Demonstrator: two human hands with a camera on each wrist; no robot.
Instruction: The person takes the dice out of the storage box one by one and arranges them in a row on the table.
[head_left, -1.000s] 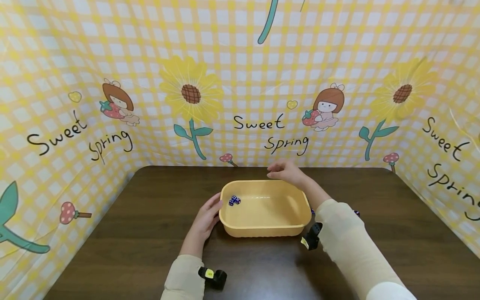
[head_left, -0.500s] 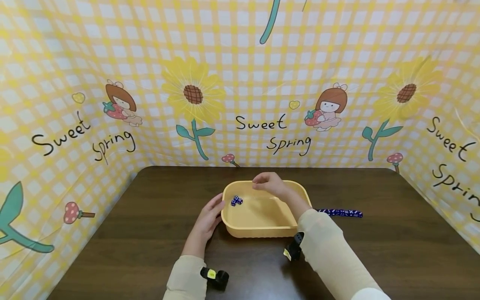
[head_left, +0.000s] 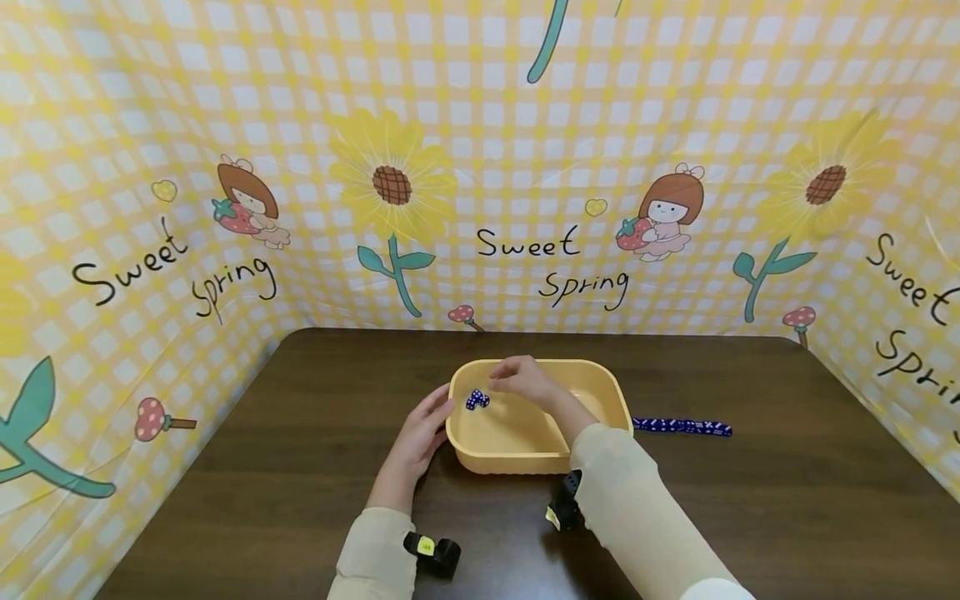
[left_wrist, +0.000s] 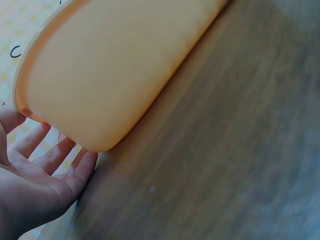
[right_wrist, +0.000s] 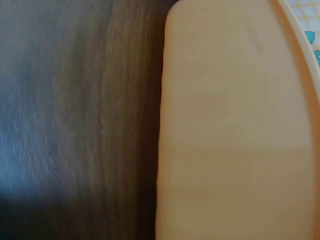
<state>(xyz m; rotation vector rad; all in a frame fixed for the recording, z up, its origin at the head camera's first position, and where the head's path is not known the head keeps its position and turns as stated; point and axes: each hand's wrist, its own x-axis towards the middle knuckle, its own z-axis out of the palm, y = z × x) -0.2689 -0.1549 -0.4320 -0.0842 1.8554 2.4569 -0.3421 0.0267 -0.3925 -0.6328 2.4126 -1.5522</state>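
Observation:
A yellow plastic basin (head_left: 517,463) stands on the table, with several blue dice with white dots (head_left: 477,400) grouped inside at its left end. My left hand (head_left: 416,433) rests against the basin's left outer wall. In the left wrist view, the fingers of my left hand (left_wrist: 45,175) are spread and touch the yellow wall near its rim. My right hand (head_left: 528,382) hangs over the inside of the basin, thumb and fingertips close together, just right of the dice. I cannot tell whether something sits between those fingertips. The right wrist view shows only the basin's outer side (right_wrist: 240,120) and the table.
A straight row of blue dice (head_left: 682,427) lies on the dark wooden table (head_left: 285,467), right of the basin. A yellow checked cloth (head_left: 510,167) with printed flowers hangs behind and at both sides.
My right hand has moved left and down from the basin's back rim to over the dice. Its sleeve has uncovered the row of dice at the right. My left hand stays at the basin.

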